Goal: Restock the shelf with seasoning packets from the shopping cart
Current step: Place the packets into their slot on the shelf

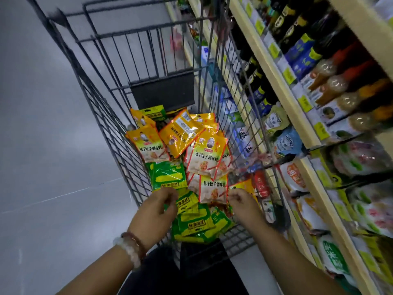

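Observation:
A grey wire shopping cart (110,116) stands beside the shelf (274,67) on the right. Its bottom holds several orange seasoning packets (182,130) and green-yellow seasoning packets (168,174) in a loose heap. My left hand (156,211) reaches in at the near end, fingers curled at a green packet (187,204); whether it grips is unclear. My right hand (242,202) pinches the lower corner of an orange packet (213,189) lying on the heap. Another orange packet (243,186) sits just behind that hand.
The shelf carries dark sauce bottles (295,24), jars and pouches (287,143), with yellow price tags along its edges. Grey floor (42,145) lies to the left of the cart. A folded black child seat panel (162,92) closes the cart's far end.

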